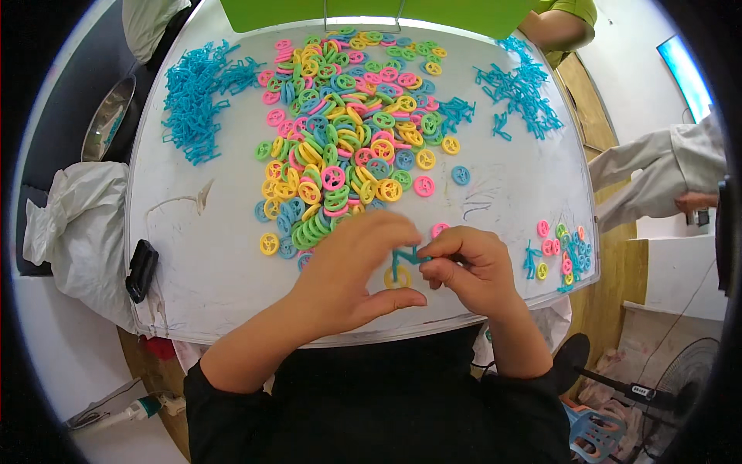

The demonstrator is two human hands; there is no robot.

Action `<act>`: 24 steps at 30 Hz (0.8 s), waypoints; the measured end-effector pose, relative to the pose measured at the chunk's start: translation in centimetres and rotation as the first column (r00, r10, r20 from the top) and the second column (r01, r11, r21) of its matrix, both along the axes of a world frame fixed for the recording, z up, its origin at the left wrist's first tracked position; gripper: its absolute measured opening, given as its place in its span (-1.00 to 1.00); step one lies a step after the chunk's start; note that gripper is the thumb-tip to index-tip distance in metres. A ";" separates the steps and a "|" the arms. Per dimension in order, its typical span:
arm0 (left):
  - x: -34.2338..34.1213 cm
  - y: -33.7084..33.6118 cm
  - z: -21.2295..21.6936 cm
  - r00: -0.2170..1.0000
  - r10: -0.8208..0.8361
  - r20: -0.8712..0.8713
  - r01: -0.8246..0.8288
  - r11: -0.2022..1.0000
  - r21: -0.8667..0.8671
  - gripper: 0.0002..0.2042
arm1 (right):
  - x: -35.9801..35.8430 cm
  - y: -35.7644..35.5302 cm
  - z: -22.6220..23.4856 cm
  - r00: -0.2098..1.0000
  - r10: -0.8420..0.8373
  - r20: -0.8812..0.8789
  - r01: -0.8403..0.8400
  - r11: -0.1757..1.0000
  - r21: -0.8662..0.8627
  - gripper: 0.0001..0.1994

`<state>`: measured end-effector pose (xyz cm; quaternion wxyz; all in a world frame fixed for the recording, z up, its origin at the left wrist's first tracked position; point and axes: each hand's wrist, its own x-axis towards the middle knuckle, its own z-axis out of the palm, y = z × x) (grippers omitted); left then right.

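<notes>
My right hand (pixel 471 267) pinches a small blue plastic frame piece (pixel 406 256) between thumb and fingertips, above the near edge of the white table (pixel 209 271). My left hand (pixel 352 267) is curved around the other side of that piece, its thumb and fingers apart. Between the left thumb and fingers shows a yellow toy wheel (pixel 397 278), right at the lower end of the blue piece. Whether the two are joined I cannot tell. A pink wheel (pixel 439 230) lies just beyond my right fingertips. Past my hands spreads a big heap of pink, yellow, green and blue wheels (pixel 332 147).
Blue frame pieces are piled at the far left (pixel 193 100) and far right (pixel 525 97). Assembled-looking wheel-and-frame pieces (pixel 572 255) lie at the right edge. A black case (pixel 141 271) sits at the left edge. A green panel (pixel 371 11) borders the far side; a person (pixel 657 170) stands at right.
</notes>
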<state>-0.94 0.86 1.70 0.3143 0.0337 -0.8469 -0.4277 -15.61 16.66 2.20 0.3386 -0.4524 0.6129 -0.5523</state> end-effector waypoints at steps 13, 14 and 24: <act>0.4 -0.3 -0.9 0.995 -0.011 0.101 -0.016 0.966 0.258 -0.78 | -7.5 -6.3 -3.0 0.637 -0.173 -0.751 0.401 0.907 0.131 -0.72; 0.5 -0.4 -0.8 0.996 -0.002 0.091 -0.022 0.962 0.272 -0.78 | -7.6 -6.8 -3.6 0.606 -0.145 -0.782 0.393 0.909 0.136 -0.70; 0.7 -0.8 -1.4 0.995 0.095 0.014 -0.093 0.912 0.400 -0.80 | -3.8 -4.7 0.6 0.867 -0.225 -0.445 0.369 0.889 0.270 -0.82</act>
